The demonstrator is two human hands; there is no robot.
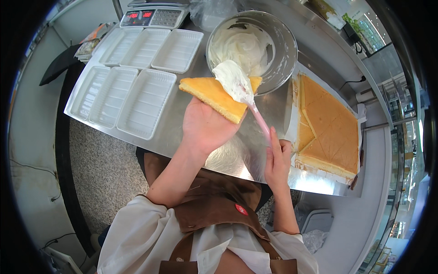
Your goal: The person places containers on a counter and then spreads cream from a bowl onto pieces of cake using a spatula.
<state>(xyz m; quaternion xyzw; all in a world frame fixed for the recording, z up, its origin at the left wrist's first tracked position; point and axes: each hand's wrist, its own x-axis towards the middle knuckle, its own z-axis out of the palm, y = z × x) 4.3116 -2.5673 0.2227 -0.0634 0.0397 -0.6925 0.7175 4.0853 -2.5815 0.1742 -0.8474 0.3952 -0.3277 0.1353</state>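
Note:
A triangular piece of yellow sponge cake (208,91) lies across the palm of my left hand (208,125), its flat golden face upward. My right hand (279,161) grips the pink handle of a spatula (261,121). White cream (232,80) covers the spatula's blade, which is over the cake piece and hides part of it. Just beyond the cake stands a large steel mixing bowl (285,51) with whipped cream (239,46) inside and smears up its wall.
Several white plastic trays (147,102) sit in two rows at the left of the steel table (226,161). Behind them is a digital scale (154,17). A sheet of sponge cake (332,126), scored into triangles, rests on paper at the right. A clear plastic bag (212,13) is by the bowl.

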